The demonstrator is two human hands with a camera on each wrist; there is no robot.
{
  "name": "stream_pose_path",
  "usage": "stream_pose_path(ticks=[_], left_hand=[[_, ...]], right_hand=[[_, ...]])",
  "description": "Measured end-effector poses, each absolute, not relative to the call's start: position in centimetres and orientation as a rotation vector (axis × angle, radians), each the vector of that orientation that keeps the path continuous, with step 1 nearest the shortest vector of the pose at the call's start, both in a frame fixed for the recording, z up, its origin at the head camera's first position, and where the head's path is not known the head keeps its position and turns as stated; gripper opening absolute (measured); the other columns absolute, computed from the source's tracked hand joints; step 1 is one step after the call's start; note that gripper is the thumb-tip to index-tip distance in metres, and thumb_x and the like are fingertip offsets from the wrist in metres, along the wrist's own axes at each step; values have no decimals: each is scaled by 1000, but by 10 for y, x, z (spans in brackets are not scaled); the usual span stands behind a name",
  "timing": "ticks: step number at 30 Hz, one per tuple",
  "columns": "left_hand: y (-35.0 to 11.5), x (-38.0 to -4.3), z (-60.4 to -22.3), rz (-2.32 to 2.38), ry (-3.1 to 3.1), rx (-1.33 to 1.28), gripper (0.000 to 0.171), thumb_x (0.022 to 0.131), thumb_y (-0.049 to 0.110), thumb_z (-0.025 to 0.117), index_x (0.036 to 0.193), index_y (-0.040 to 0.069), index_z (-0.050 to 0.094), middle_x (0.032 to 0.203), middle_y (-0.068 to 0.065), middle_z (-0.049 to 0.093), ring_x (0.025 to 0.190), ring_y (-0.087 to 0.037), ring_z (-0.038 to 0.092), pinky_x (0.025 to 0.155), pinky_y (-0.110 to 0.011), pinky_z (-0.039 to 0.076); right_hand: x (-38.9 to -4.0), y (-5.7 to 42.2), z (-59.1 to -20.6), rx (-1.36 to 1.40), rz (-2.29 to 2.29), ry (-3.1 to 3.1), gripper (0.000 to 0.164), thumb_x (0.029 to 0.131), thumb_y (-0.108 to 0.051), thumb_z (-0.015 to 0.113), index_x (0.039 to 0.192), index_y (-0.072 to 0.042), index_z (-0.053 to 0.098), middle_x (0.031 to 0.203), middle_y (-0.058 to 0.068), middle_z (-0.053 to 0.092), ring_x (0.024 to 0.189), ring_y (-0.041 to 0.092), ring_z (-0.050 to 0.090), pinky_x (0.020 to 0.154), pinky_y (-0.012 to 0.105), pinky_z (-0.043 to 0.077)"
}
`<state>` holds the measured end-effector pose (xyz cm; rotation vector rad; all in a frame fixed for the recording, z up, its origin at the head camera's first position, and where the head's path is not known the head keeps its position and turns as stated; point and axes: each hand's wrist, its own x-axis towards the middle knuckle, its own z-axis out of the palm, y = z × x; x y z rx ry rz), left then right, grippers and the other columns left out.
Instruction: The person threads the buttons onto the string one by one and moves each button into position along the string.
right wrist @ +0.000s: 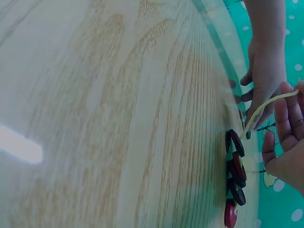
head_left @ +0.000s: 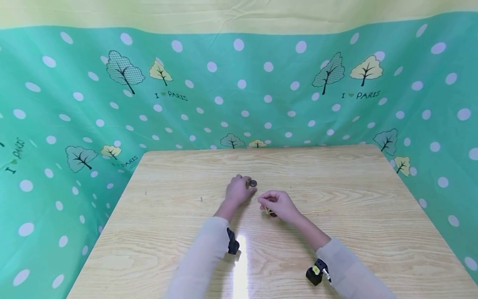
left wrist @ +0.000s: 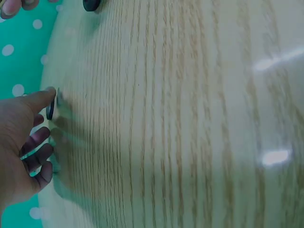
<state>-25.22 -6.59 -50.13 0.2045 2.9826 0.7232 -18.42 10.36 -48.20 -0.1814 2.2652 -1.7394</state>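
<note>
Near the middle of the table, my left hand (head_left: 237, 191) holds a dark round button (head_left: 253, 183) between thumb and fingers. In the left wrist view, the same button (left wrist: 50, 110) shows as a thin dark edge below a fingertip of the left hand (left wrist: 19, 147). To its right, my right hand (head_left: 280, 205) pinches a thin yellow string (head_left: 315, 212). From the right hand (right wrist: 289, 128), the string (right wrist: 268, 102) curves down in the right wrist view to a row of several dark and red buttons (right wrist: 237, 166). Whether it runs through them all, I cannot tell.
Both hands work over a light wood-grain table (head_left: 168, 232). A tiny dark speck (head_left: 201, 199) lies left of the left hand. Green dotted cloth (head_left: 224, 83) with tree prints hangs behind and beside the table.
</note>
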Motion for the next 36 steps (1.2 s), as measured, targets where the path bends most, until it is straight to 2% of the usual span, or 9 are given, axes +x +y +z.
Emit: stream_pose_path(ticks=[8, 13, 21, 26, 29, 32, 36], left_hand=[[-61, -256, -504, 632, 2986, 188, 45, 86, 39, 65, 124, 16, 60, 112, -11, 57, 100, -27, 54, 79, -41, 49], [-61, -257, -502, 639, 2964, 176, 38, 86, 38, 66, 117, 17, 63, 110, -11, 56, 100, -27, 53, 79, -40, 49], [-60, -258, -498, 669, 2917, 201, 23, 86, 26, 64, 100, 7, 63, 97, -8, 55, 83, -20, 54, 75, -34, 50], [-62, -256, -495, 734, 2914, 207, 28, 85, 25, 65, 104, 5, 63, 97, -8, 57, 83, -19, 55, 78, -34, 50], [-65, -255, -493, 790, 2914, 227, 33, 84, 28, 67, 109, 6, 63, 99, -7, 58, 86, -20, 57, 82, -35, 51], [-68, -255, -492, 829, 2916, 248, 37, 84, 33, 68, 111, 8, 63, 101, -5, 58, 89, -21, 58, 84, -37, 51], [-73, -252, -489, 902, 2911, 268, 38, 84, 35, 68, 112, 10, 64, 103, -3, 60, 93, -20, 59, 86, -38, 50]], right_hand=[[-185, 104, -485, -206, -1754, 2258, 23, 89, -20, 63, 99, 0, 67, 75, 3, 69, 65, 14, 61, 53, 33, 52], [-185, 104, -485, -217, -1760, 2248, 23, 89, -20, 63, 99, 1, 67, 75, 3, 69, 65, 13, 61, 53, 32, 51], [-184, 104, -480, -258, -1773, 2236, 25, 90, -18, 62, 100, 4, 66, 78, 13, 69, 63, 13, 58, 52, 31, 50], [-179, 104, -466, -258, -1786, 2223, 22, 90, -11, 60, 100, 8, 65, 84, 25, 67, 67, 21, 61, 53, 34, 51], [-176, 104, -460, -260, -1787, 2238, 21, 90, -9, 60, 100, 9, 64, 85, 28, 66, 71, 28, 63, 53, 34, 51], [-179, 105, -465, -257, -1793, 2249, 21, 90, -11, 61, 99, 7, 65, 84, 25, 67, 75, 32, 64, 52, 30, 50], [-185, 106, -478, -265, -1785, 2278, 23, 89, -17, 63, 99, 3, 66, 81, 17, 69, 74, 24, 64, 50, 27, 46]])
